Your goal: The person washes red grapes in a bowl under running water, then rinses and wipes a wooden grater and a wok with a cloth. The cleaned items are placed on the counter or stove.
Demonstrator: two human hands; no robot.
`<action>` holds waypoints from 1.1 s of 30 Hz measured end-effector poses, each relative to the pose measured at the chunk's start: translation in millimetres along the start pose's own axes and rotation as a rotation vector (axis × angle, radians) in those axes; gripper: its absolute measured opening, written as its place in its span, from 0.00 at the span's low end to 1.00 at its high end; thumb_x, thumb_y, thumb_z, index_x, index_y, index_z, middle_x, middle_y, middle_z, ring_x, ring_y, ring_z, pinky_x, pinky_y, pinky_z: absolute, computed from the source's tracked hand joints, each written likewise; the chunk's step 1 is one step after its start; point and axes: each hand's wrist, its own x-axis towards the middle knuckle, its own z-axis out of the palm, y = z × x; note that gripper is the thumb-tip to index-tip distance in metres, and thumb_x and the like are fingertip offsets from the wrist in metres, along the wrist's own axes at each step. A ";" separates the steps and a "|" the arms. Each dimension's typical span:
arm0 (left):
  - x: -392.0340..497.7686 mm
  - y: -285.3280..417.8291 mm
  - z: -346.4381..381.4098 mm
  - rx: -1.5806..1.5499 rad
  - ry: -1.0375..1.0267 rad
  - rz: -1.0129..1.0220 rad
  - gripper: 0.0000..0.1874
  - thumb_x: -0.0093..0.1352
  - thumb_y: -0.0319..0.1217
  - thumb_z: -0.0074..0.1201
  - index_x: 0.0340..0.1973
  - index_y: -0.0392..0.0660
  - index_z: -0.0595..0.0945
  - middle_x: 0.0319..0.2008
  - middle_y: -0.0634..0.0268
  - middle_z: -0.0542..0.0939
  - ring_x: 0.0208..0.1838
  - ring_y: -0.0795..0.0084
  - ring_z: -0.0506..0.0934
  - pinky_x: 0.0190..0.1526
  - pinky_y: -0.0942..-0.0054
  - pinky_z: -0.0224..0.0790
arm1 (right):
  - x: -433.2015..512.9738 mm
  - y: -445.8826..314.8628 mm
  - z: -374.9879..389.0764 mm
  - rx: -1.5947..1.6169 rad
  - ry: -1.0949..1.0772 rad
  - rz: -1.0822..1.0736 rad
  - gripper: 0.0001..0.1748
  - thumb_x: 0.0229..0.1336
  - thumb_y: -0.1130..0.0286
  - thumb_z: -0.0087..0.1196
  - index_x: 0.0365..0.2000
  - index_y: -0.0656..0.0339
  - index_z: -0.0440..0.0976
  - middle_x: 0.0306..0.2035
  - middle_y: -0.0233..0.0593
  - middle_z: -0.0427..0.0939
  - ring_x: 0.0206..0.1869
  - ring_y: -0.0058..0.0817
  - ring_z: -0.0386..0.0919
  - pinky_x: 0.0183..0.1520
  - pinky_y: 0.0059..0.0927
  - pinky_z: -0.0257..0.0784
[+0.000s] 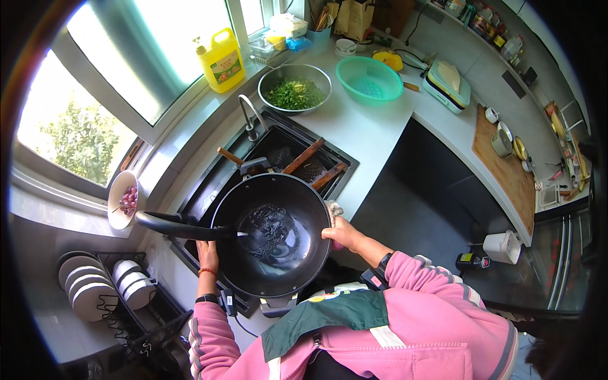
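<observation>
A black wok (308,228) with churning water (270,230) in it rests over the dark sink (346,173). Water runs into it from the spout of a black faucet (185,226). My left hand (207,259) is against the wok's left side, its fingertips partly hidden by the faucet. On the opposite side my right hand (344,233) grips the wok's rim, thumb on the edge, with a crumpled cloth (334,209) at its fingers. Two wooden bars (304,156) and a wooden-handled tool (231,156) lie behind the wok.
Beyond the sink stand a steel bowl of chopped greens (294,94) and a green plastic basin (369,80). A yellow jug (221,61) and a bowl of grapes (124,199) are on the sill. A rack with white plates (92,294) stands left. A thin metal tap (251,118) rises behind.
</observation>
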 end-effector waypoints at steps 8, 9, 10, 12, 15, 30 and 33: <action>-9.3 19.9 -8.1 -0.009 -0.009 -0.047 0.34 0.79 0.46 0.45 0.73 0.37 0.63 0.78 0.46 0.58 0.80 0.49 0.55 0.79 0.60 0.45 | 2.3 -4.1 -0.7 0.002 -0.006 0.002 0.13 0.49 0.73 0.57 0.37 0.65 0.78 0.31 0.33 0.79 0.34 0.23 0.77 0.41 0.27 0.73; -10.2 21.8 -9.0 -0.009 -0.006 -0.049 0.33 0.79 0.45 0.45 0.73 0.37 0.63 0.77 0.46 0.58 0.80 0.49 0.55 0.79 0.60 0.46 | 3.2 -4.0 -0.9 -0.017 0.004 0.031 0.13 0.49 0.73 0.57 0.38 0.66 0.78 0.32 0.33 0.79 0.35 0.23 0.77 0.42 0.27 0.73; -10.9 23.1 -9.6 -0.023 0.003 -0.066 0.33 0.79 0.45 0.46 0.72 0.37 0.64 0.77 0.46 0.58 0.80 0.49 0.56 0.79 0.60 0.46 | 4.3 -3.5 -0.9 -0.018 0.000 0.031 0.14 0.49 0.73 0.57 0.39 0.66 0.77 0.32 0.33 0.79 0.35 0.23 0.77 0.42 0.27 0.73; -12.3 24.2 -8.8 -0.026 -0.007 -0.066 0.34 0.79 0.46 0.46 0.74 0.37 0.62 0.78 0.46 0.56 0.81 0.49 0.53 0.79 0.59 0.44 | 6.8 -2.6 -1.0 -0.027 -0.008 0.033 0.15 0.49 0.73 0.57 0.40 0.66 0.77 0.33 0.33 0.79 0.36 0.23 0.76 0.42 0.27 0.73; -16.5 22.7 -4.5 -0.012 0.049 -0.058 0.37 0.79 0.47 0.47 0.76 0.39 0.58 0.79 0.46 0.52 0.82 0.50 0.49 0.80 0.58 0.41 | 11.5 -2.1 -0.8 -0.051 -0.013 0.034 0.16 0.49 0.73 0.57 0.41 0.66 0.76 0.34 0.33 0.79 0.37 0.23 0.76 0.43 0.28 0.73; -40.2 41.1 -9.2 -0.123 0.028 -0.240 0.43 0.78 0.56 0.47 0.78 0.42 0.57 0.78 0.46 0.56 0.81 0.49 0.54 0.79 0.57 0.45 | 18.9 -6.5 -2.8 -0.044 -0.019 0.036 0.15 0.49 0.73 0.58 0.39 0.67 0.78 0.33 0.34 0.80 0.35 0.24 0.77 0.41 0.28 0.74; -41.3 38.0 -7.5 -0.130 0.036 -0.253 0.41 0.78 0.56 0.47 0.77 0.42 0.59 0.76 0.44 0.61 0.79 0.48 0.58 0.78 0.57 0.47 | 18.5 -4.8 -3.5 -0.025 -0.026 0.025 0.15 0.50 0.73 0.58 0.39 0.67 0.79 0.33 0.34 0.80 0.34 0.23 0.78 0.40 0.28 0.75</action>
